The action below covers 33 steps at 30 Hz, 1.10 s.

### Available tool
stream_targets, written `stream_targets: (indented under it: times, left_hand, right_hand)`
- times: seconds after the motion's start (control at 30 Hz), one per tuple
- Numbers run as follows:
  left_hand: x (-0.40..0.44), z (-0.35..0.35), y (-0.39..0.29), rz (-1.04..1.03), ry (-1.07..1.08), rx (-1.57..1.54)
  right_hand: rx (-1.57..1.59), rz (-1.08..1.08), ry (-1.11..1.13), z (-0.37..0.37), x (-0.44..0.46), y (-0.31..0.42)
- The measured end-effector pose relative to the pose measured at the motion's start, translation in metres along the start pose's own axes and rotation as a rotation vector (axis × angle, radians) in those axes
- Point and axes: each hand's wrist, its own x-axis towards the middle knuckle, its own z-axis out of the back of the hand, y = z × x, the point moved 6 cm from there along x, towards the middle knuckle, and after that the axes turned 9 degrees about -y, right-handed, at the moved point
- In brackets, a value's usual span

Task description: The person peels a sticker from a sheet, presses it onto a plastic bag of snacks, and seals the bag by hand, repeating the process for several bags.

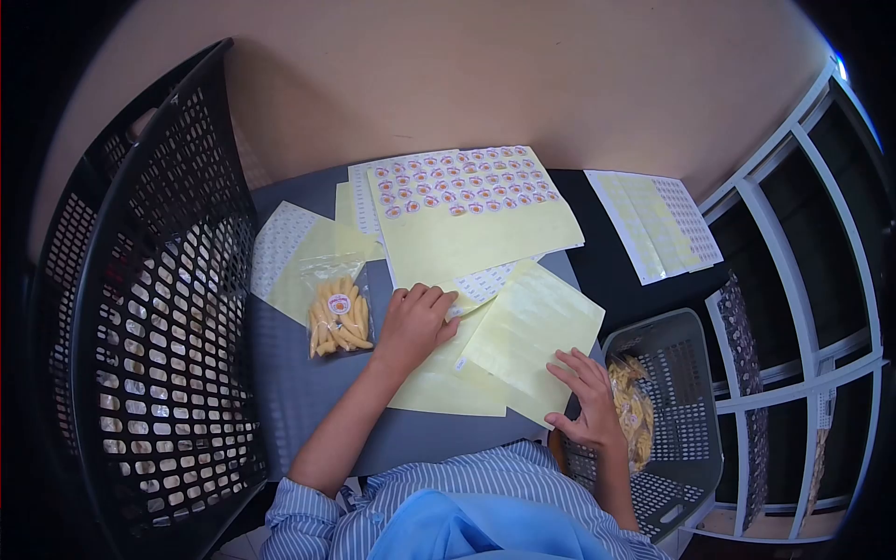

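Note:
My left hand lies over the sheets at the middle of the table, fingers curled and thumb close to them, at the edge of a pale yellow backing sheet. Another yellow backing sheet overlaps it on the right. On that sheet's right edge rests my right hand, fingers spread and holding nothing. Left of my left hand, a clear bag of finger-shaped yellow snacks lies flat, with a round label on it. A large sheet of round stickers lies beyond my hands, its lower rows bare.
A tall dark plastic basket with pale contents stands at the left. On the right, a grey-green basket holds bagged snacks. More sticker sheets lie at the back right, beside a metal-framed rack. A wall rises behind the table.

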Motion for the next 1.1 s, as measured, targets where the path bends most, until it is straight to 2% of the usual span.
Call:
stream_targets:
  times: [0.07,0.17,0.27,0.3,0.57,0.7,0.87,1.1]
  left_hand:
    - [0.005,0.003,-0.001,-0.025,-0.052,0.033]
    - [0.018,0.005,0.0,-0.011,-0.011,0.07]
    - [0.032,0.005,0.0,0.018,0.037,0.08]
    - [0.036,0.008,-0.001,0.005,-0.012,0.032]
    - [0.09,0.047,0.006,0.037,-0.155,-0.149]
    - [0.1,0.049,0.015,0.138,-0.032,-0.184]
    - [0.091,0.044,0.017,0.116,-0.034,-0.207]
    - [0.077,0.045,0.016,0.167,0.029,-0.201]
  right_hand:
    - [-0.066,-0.004,0.018,0.001,0.0,0.001]
    - [-0.036,-0.118,0.085,-0.004,0.001,0.007]
    - [-0.104,-0.003,-0.036,-0.009,0.009,0.022]
    - [-0.105,-0.005,-0.038,-0.013,0.009,0.021]
    - [0.029,0.068,0.12,-0.042,0.02,0.041]
    - [0.085,0.173,0.217,-0.056,0.028,0.061]
    - [0.09,0.302,0.223,-0.075,0.032,0.098]
    - [0.007,0.219,0.272,-0.094,0.018,0.108]
